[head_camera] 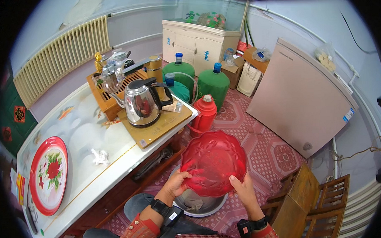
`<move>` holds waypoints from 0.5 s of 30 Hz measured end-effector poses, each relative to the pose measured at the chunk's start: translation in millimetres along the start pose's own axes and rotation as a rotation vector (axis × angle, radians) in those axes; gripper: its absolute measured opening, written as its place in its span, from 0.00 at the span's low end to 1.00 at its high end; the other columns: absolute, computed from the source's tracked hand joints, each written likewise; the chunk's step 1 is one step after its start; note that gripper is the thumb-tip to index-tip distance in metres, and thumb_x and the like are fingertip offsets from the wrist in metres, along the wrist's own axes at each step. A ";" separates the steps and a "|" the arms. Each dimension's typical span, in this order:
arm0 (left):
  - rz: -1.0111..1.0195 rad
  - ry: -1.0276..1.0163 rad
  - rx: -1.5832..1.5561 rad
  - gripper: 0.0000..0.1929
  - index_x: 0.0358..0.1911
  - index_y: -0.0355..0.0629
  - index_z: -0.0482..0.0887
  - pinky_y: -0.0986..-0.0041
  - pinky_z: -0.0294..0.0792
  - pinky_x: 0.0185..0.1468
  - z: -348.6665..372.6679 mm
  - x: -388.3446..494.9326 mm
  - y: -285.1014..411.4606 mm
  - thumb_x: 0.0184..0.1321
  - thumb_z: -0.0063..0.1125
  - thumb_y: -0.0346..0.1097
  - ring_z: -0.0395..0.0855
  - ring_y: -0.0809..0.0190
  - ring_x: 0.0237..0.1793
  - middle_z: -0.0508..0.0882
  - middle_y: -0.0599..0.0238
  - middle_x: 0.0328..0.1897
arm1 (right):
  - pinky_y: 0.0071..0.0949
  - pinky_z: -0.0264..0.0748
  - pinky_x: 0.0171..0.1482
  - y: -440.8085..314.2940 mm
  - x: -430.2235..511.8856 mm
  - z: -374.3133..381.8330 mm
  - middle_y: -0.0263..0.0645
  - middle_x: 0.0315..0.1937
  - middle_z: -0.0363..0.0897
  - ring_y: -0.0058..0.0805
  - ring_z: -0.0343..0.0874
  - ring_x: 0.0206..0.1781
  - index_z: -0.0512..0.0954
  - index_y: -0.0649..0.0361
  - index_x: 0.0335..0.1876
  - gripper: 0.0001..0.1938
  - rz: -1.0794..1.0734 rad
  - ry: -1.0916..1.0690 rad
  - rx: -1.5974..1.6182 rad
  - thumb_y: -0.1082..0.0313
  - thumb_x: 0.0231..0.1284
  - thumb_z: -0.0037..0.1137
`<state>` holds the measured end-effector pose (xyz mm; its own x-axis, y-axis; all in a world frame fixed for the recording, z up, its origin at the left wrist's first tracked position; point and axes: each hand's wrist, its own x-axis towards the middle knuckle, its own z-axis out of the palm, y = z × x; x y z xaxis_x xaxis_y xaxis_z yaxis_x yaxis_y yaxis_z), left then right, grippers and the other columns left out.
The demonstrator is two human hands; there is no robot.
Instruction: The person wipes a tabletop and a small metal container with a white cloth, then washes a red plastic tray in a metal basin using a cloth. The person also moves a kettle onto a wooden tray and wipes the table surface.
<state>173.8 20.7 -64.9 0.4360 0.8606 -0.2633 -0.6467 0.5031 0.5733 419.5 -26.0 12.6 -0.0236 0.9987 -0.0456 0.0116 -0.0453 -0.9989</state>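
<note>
A red scalloped plate or shallow bowl (214,161), glossy and translucent, is held up between both hands. My left hand (177,183) grips its lower left rim, the thumb on the inner face. At the lower right rim, my right hand (242,189) holds it in the same way. Below the red dish, a metal basin (212,209) stands on the floor with a greyish cloth (193,203) in it; the dish hides part of the basin. A dark band with a small box is strapped around each wrist.
Left, a table (91,137) bears a floral enamel tray (48,176), crumpled white tissue (100,157), a steel kettle (141,104) and a wooden tea tray (106,102). A red thermos (205,111) stands beyond the dish. Wooden chairs (305,200) and a freezer (299,98) stand right.
</note>
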 end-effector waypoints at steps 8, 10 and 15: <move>0.087 0.003 0.069 0.27 0.68 0.42 0.67 0.61 0.77 0.58 17.1 -13.2 13.6 0.65 0.57 0.32 0.83 0.56 0.54 0.82 0.59 0.58 | 0.23 0.76 0.22 1.1 7.1 3.0 0.39 0.37 0.80 0.24 0.78 0.25 0.71 0.67 0.56 0.18 -0.065 0.039 0.101 0.62 0.69 0.52; 0.136 0.026 0.098 0.28 0.67 0.41 0.67 0.63 0.75 0.60 24.9 -22.0 26.9 0.63 0.59 0.29 0.83 0.59 0.54 0.82 0.61 0.57 | 0.24 0.76 0.23 -0.9 9.9 8.8 0.40 0.37 0.80 0.25 0.79 0.26 0.72 0.68 0.55 0.18 -0.063 0.011 0.139 0.61 0.70 0.50; 0.163 0.081 0.204 0.31 0.69 0.47 0.64 0.62 0.78 0.53 28.8 -42.3 49.5 0.61 0.51 0.23 0.83 0.59 0.51 0.81 0.62 0.58 | 0.30 0.81 0.36 11.8 18.5 22.3 0.43 0.50 0.79 0.30 0.82 0.44 0.67 0.63 0.63 0.19 -0.014 -0.084 0.497 0.59 0.76 0.44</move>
<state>141.4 6.9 -3.1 0.2797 0.9365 -0.2115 -0.5608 0.3382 0.7557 396.9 -8.6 -0.2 -0.1010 0.9948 -0.0128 -0.4666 -0.0587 -0.8825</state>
